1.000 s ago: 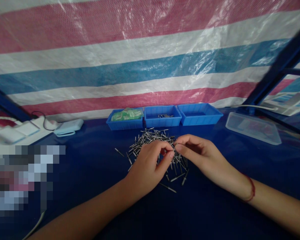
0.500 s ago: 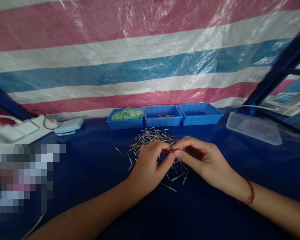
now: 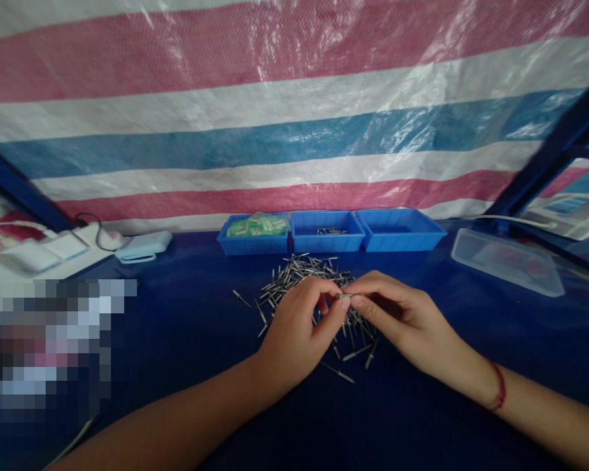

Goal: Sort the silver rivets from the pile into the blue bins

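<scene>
Left hand [image 3: 299, 320] and right hand [image 3: 412, 320] are handling one small metal pin [image 3: 344, 296] over the loose pile [image 3: 305, 267], each grip apparently pinching it narrowly; the next move should be calling for steady control.

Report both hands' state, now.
Left hand: closed, thumb and forefinger pinching a small metal pin.
Right hand: closed, fingertips pinching the same pin.

And now the rivet [image 3: 344, 296] comes into plainer sight, crosswise between the fingers of left hand [image 3: 297, 330] and right hand [image 3: 410, 320], mostly hidden a second ago!
</scene>
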`<state>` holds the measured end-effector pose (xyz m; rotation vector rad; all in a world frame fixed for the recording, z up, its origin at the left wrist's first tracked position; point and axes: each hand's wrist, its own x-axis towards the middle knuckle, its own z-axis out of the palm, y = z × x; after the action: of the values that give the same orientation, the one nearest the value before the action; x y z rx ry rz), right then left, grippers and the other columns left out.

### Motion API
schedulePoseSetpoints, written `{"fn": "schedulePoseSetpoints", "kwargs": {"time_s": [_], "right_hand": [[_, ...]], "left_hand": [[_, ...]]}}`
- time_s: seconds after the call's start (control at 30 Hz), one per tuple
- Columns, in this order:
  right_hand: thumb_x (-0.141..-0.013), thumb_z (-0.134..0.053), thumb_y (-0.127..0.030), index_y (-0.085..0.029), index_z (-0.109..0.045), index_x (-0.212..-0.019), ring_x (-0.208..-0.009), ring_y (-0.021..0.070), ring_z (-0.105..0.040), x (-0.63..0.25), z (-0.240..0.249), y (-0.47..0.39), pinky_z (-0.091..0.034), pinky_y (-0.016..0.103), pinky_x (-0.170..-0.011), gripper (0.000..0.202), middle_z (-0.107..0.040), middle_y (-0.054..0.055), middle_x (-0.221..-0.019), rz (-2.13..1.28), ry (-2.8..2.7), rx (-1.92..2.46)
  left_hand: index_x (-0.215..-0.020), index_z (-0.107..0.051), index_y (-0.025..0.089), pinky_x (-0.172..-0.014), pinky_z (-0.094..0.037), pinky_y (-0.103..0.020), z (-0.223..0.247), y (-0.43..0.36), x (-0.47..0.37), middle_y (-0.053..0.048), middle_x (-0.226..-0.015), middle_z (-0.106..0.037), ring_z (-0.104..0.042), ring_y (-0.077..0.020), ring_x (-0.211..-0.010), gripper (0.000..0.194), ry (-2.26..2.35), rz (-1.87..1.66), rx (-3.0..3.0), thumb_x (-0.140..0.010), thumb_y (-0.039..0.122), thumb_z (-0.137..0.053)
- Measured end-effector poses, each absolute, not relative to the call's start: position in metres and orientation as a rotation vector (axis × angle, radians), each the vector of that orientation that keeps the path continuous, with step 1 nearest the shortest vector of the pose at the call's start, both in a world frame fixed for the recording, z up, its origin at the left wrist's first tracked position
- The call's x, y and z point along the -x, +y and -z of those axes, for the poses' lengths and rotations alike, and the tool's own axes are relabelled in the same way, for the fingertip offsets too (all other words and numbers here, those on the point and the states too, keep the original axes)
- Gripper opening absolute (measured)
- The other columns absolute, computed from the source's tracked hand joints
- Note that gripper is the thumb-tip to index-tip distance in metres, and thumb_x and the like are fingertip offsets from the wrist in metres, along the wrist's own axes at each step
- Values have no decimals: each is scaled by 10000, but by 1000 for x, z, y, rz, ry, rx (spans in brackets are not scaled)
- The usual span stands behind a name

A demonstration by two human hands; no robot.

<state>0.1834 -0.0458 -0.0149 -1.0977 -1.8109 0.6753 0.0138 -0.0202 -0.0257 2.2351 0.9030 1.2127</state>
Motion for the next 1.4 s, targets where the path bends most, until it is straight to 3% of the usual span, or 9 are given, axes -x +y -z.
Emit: {"fn": "schedulePoseSetpoints", "kwargs": {"time_s": [0.13,0.33,0.5,0.7,0.9,1.4], "right_hand": [[-890,-506,-239,-223,-637,-924,-819,149,-602,-186,12,-40,-477,286,-729,136,-639,26,-879,-524,-1917,1098],[-889,-487,-246,-183,-639,-901,-788,184,-604,-203,-3,14,-470,315,-727,165,-652,65,-859,158,-1883,1238],[-876,-483,-274,-131,-664,-921,-786,237,-609,-206,0,56,-475,371,-736,234,-655,110,-857,402,-1912,1383],[-852,-511,-256,-145,-646,-944,-698,181,-588,-205,16,19,-475,320,-681,198,-641,65,-832,170,-1928,1399],[-833,-519,-220,-167,-641,-929,-704,167,-594,-205,34,3,-477,304,-666,164,-654,44,-833,-89,-1912,1373],[-837,-518,-206,-195,-629,-913,-724,161,-607,-204,33,0,-491,299,-659,135,-662,37,-846,-176,-1909,1263]], "left_hand": [[-860,-492,185,-645,-401,-249,26,-20,-14,23,-736,-550,-517,-105,-660,32,928,-1199,-2191,-870,204,-516],[-1038,-434,203,-686,-425,-265,29,-23,-15,13,-797,-597,-544,-111,-677,182,896,-1210,-2143,-868,189,-498],[-1068,-437,202,-645,-436,-256,22,-17,-8,8,-780,-611,-543,-111,-657,206,905,-1280,-2133,-869,177,-483],[-960,-542,181,-551,-423,-221,18,11,6,-10,-808,-619,-554,-111,-665,121,1116,-1330,-2124,-862,150,-477],[-857,-600,179,-745,-471,-315,25,26,12,-24,-860,-626,-588,-160,-818,161,1099,-1169,-2494,-820,74,-483],[-814,-618,189,-769,-395,-343,28,24,11,-28,-962,-611,-546,-182,-886,126,1042,-848,-2689,-766,126,-519]]}}
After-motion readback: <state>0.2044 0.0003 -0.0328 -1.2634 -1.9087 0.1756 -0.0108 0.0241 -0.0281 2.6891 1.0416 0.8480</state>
